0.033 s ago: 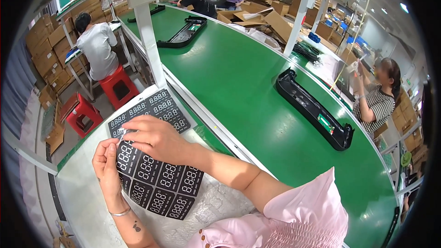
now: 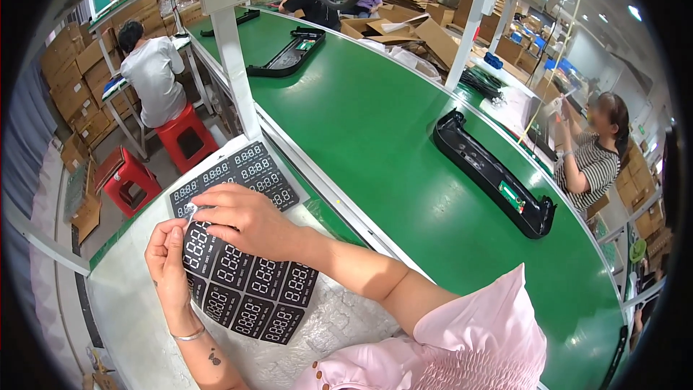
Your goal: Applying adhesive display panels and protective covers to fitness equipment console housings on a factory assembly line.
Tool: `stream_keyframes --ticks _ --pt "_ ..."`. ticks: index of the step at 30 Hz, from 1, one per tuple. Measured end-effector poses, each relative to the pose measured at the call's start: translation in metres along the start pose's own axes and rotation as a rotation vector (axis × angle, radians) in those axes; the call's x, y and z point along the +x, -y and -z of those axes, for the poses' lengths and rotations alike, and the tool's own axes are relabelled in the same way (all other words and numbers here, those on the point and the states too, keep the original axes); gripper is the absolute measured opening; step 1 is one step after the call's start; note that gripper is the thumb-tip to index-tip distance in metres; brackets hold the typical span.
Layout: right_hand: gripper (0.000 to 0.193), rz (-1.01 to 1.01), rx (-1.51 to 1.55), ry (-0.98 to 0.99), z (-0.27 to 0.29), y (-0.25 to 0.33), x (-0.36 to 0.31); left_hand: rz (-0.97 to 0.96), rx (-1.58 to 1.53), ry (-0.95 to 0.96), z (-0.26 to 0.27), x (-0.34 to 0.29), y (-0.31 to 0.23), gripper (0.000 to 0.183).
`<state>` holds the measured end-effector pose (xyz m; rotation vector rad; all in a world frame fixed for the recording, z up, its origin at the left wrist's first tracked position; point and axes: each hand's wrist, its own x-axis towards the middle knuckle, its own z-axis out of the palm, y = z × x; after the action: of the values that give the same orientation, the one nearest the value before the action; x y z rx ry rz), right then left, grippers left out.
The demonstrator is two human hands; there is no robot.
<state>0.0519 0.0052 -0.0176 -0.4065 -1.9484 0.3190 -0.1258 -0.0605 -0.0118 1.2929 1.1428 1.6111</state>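
Note:
A black sheet of display stickers (image 2: 249,285), printed with rows of white segmented digits, is raised and slightly curved above the worktable. My left hand (image 2: 167,256) pinches its far left corner between thumb and fingers. Over the same corner, my right hand (image 2: 245,220) is closed, its fingertips meeting at a thin whitish strip (image 2: 191,213) whose exact kind I cannot make out. The right hand and forearm cover part of the sheet. Just beyond lies a second black sticker sheet (image 2: 263,173), flat on the table and partly hidden by my right hand.
Clear plastic film (image 2: 336,307) covers the worktable. Along its right runs a green conveyor belt (image 2: 361,123) carrying black plastic housings (image 2: 491,173) with green circuit boards. A white post (image 2: 234,65) rises at the table's far edge. Red stools (image 2: 130,180) stand left; co-workers sit around.

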Motion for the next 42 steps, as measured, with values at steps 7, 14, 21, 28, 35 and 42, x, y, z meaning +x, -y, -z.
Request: stream_keyframes --ticks 7,14,21,28,35,42 --pt "0.025 -0.493 0.408 0.104 0.007 -0.001 -0.002 0.047 -0.032 0.105 -0.003 -0.002 0.003 0.014" --pt "0.014 -0.187 0.098 -0.009 0.003 -0.006 -0.006 0.041 -0.010 0.070 -0.004 0.000 0.009 0.015" --pt "0.014 0.126 -0.025 0.064 0.006 0.012 0.001 0.045 0.073 0.023 0.006 0.008 0.016 0.016" --pt "0.011 -0.091 0.197 0.255 0.090 0.002 -0.008 -0.024 0.327 0.044 0.044 0.073 0.049 0.018" --pt "0.015 -1.016 0.864 -0.377 0.156 -0.130 -0.047 -0.202 0.672 0.264 0.014 0.184 0.081 0.019" --pt "0.077 -1.039 0.884 -0.478 0.164 -0.239 -0.017 -0.542 1.009 0.297 -0.034 0.129 0.101 0.039"
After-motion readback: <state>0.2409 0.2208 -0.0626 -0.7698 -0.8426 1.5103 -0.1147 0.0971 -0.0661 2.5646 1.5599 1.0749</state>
